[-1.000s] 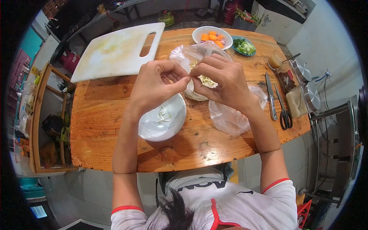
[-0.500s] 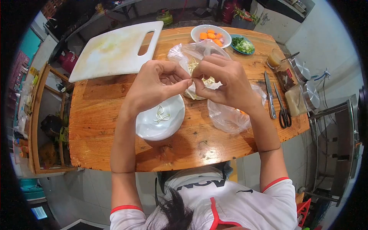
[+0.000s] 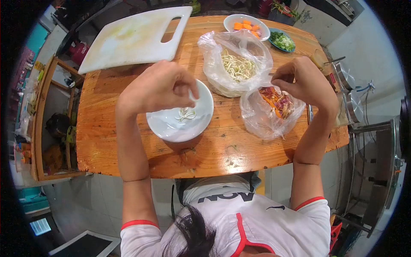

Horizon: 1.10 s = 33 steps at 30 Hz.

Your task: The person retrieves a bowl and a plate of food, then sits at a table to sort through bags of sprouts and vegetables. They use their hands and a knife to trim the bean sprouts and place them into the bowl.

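Note:
My left hand (image 3: 154, 88) is above a white bowl (image 3: 162, 126), its fingers curled and pointing down. Whatever may be between those fingertips is too small to make out. A few bean sprouts (image 3: 185, 114) lie at the bottom of the bowl. On the right, my right hand (image 3: 306, 79) is closed in a pinch above a clear plastic bag of orange and purple peelings (image 3: 278, 103); I cannot see what it pinches. Between the hands, toward the back, stands an open plastic bag (image 3: 212, 70) full of bean sprouts (image 3: 237, 66).
A white cutting board (image 3: 132, 40) lies at the back left. Cut orange and purple vegetables fill a white bowl (image 3: 228, 22) at the back, beside a plate of chopped greens (image 3: 282, 41). Right of my hand are a glass (image 3: 317, 58), metal-lidded jars (image 3: 344, 75) and a partly hidden knife (image 3: 310, 112).
My hands, which met pinching over the sprout bag, have parted. The left has moved over the white bowl, the right over the peelings bag. The view has shifted slightly.

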Each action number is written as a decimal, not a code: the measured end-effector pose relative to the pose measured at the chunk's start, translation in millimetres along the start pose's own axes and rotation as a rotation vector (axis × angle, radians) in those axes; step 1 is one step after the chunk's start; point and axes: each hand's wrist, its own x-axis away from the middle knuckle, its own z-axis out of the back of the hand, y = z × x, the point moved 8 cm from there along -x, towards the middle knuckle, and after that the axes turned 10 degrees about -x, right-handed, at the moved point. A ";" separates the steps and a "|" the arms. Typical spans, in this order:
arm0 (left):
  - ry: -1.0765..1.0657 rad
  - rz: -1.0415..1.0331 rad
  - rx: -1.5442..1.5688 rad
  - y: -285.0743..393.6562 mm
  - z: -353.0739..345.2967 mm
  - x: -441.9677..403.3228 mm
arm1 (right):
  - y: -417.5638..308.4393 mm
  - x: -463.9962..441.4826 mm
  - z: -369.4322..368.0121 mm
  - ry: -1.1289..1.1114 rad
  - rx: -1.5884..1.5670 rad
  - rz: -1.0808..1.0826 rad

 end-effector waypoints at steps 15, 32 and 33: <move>0.554 -0.120 -0.105 19.9 32.9 -9.8 | 17.7 -3.8 15.3 0.082 0.151 -0.168; 0.381 -0.255 -0.265 22.2 -9.6 -28.2 | 11.8 -52.9 -45.5 0.228 0.217 0.028; 0.378 -0.256 -0.257 22.6 -8.8 -28.7 | 10.8 -51.4 -42.5 0.231 0.177 0.019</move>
